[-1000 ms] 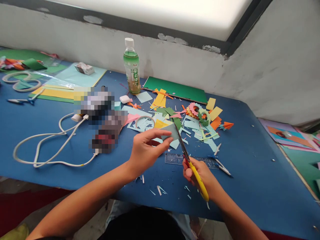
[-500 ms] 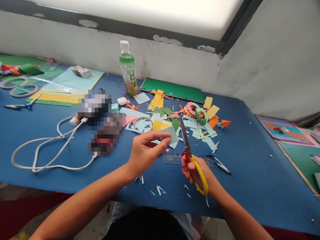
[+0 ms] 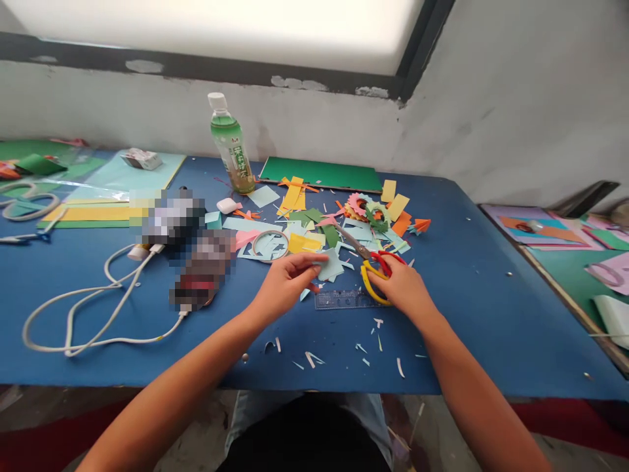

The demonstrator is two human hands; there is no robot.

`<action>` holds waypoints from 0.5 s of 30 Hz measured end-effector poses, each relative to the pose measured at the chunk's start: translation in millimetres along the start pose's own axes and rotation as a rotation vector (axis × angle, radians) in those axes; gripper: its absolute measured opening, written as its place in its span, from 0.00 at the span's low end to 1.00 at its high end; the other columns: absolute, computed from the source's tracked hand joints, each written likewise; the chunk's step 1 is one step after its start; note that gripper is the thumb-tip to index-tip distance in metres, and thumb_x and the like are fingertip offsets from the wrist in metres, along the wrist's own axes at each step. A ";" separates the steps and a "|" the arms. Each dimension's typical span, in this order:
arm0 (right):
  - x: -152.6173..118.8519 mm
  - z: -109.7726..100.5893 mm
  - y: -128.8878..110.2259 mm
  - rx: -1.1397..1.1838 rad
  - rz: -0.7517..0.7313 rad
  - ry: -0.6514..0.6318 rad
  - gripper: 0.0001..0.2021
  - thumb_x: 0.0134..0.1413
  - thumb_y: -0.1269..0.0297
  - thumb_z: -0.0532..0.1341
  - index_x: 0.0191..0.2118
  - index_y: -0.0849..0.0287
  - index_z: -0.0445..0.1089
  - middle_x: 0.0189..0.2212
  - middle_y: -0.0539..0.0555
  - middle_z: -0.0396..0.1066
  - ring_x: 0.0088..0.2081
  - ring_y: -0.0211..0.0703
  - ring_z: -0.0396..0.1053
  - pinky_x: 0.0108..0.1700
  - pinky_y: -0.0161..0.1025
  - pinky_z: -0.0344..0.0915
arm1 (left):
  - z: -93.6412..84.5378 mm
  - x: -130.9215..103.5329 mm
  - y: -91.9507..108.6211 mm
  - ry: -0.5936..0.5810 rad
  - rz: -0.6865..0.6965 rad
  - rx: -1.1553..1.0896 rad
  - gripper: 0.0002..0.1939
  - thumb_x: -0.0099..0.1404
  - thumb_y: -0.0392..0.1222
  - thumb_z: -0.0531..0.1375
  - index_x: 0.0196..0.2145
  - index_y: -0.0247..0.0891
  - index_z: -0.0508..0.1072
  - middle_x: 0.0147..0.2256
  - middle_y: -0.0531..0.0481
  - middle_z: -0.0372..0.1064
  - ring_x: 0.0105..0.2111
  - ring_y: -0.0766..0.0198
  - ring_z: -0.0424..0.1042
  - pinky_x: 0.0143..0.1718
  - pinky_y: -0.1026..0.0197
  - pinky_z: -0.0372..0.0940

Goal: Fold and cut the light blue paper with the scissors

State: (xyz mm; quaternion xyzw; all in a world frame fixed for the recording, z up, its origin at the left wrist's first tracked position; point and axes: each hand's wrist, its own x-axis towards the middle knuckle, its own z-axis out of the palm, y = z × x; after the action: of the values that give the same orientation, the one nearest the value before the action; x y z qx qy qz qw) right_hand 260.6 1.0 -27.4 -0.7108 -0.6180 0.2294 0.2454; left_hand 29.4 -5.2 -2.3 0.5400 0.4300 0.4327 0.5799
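My left hand (image 3: 285,280) pinches a small pale-blue piece of paper (image 3: 331,265) between thumb and fingers, above the heap of paper scraps. In my right hand (image 3: 401,288) are scissors (image 3: 364,252) with one red and one yellow handle. Their blades look closed and point away to the upper left, just beyond the held paper. Beneath the hands lies a clear ruler (image 3: 339,299), its right part covered by my right hand. A ring of tape (image 3: 270,245) rests on the scraps left of the paper.
A green-capped-label drink bottle (image 3: 232,147) stands at the back, beside a green board (image 3: 319,174). Two blurred devices with a white cable (image 3: 95,342) lie on the left. Yellow strips (image 3: 398,207) and an orange folded paper (image 3: 419,226) are at the right; paper slivers (image 3: 310,358) lie in front.
My right hand has turned the scissors from nearly upright to slanting left, lower over the scraps. My left hand still pinches the paper. The whole view has shifted slightly.
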 end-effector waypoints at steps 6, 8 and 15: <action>-7.6 -0.3 -5.2 0.079 -0.076 0.097 0.15 0.45 0.58 0.60 0.39 0.61 0.69 0.43 0.63 0.67 0.49 0.59 0.60 0.48 0.50 0.54 | 5.1 3.0 -10.1 0.020 -0.033 -0.025 0.14 0.53 0.40 0.62 0.38 0.37 0.77 0.32 0.48 0.74 0.29 0.66 0.70 0.26 0.67 0.69; -23.6 2.1 -19.6 0.172 -0.112 0.067 0.14 0.48 0.56 0.58 0.37 0.60 0.70 0.43 0.62 0.68 0.47 0.56 0.61 0.48 0.49 0.55 | 8.5 1.0 -11.3 0.033 -0.001 -0.025 0.15 0.53 0.42 0.63 0.39 0.37 0.77 0.33 0.47 0.75 0.30 0.65 0.71 0.28 0.65 0.70; -56.3 29.9 -63.4 0.682 -0.109 -0.339 0.17 0.46 0.50 0.59 0.34 0.59 0.71 0.26 0.52 0.72 0.23 0.36 0.63 0.24 0.34 0.60 | 18.2 -9.1 -12.8 0.108 0.144 -0.032 0.15 0.53 0.43 0.62 0.39 0.35 0.77 0.30 0.48 0.75 0.28 0.64 0.72 0.30 0.64 0.68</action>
State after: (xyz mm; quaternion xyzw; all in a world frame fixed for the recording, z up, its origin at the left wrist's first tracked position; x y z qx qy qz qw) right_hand 185.9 -45.4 -9.2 -0.5066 -0.5749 0.5225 0.3740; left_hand 45.1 -19.1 -13.9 0.5361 0.4135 0.5086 0.5319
